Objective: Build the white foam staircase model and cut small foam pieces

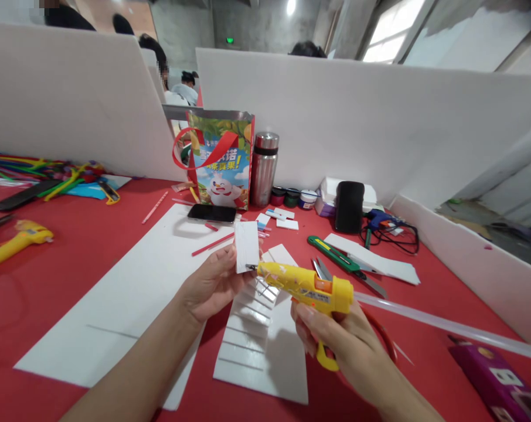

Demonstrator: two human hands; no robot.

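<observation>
Glue gun [307, 285] nozzle touching white strip [247, 246] — both hand-held.

White foam strip [247, 246] upright, pinched at its lower edge; yellow glue gun [307, 285] level, nozzle touching strip's lower edge, clear stick trailing behind.

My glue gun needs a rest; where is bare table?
Bare red cloth lies between the spare yellow glue gun and the big white sheet. It is crowded around the phone, flask and green knife.

red table [72, 252], white boards [129, 293], phone [211, 213]
</observation>
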